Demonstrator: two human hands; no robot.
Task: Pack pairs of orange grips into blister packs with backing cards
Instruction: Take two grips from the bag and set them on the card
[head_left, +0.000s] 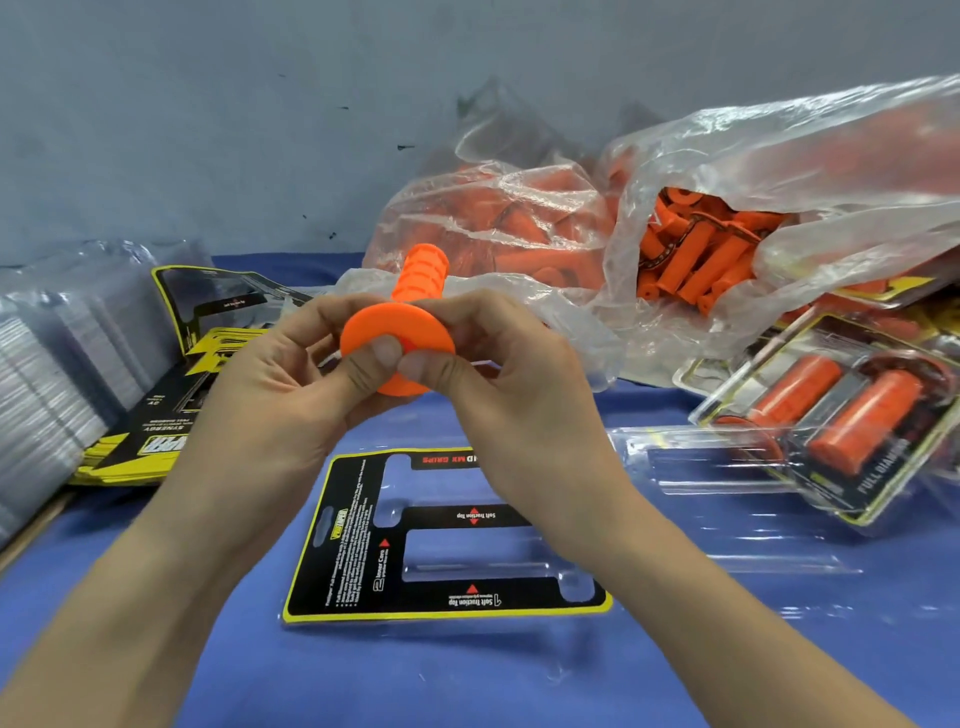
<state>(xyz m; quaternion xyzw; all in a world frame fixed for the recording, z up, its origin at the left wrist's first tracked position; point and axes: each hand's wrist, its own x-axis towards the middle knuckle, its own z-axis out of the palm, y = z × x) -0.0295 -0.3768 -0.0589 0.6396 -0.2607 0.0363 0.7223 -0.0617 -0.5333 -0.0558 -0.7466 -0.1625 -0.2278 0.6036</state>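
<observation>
Over blue cloth (156, 597), pinches flange of orange grip (400, 317) with curled fingers of left hand (280, 395) and right hand (509, 384); points long axis toward frame top, above lower-centre blister pack (447, 540).

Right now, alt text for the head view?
Left hand and right hand hold one orange grip by its flange above an empty blister pack with backing card on a blue table. A bag of grips sits behind; a packed blister lies at right.

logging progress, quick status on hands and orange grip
Left grip, right grip both pinch orange grip at flange. Blister pack below, empty. Nothing between.
</observation>
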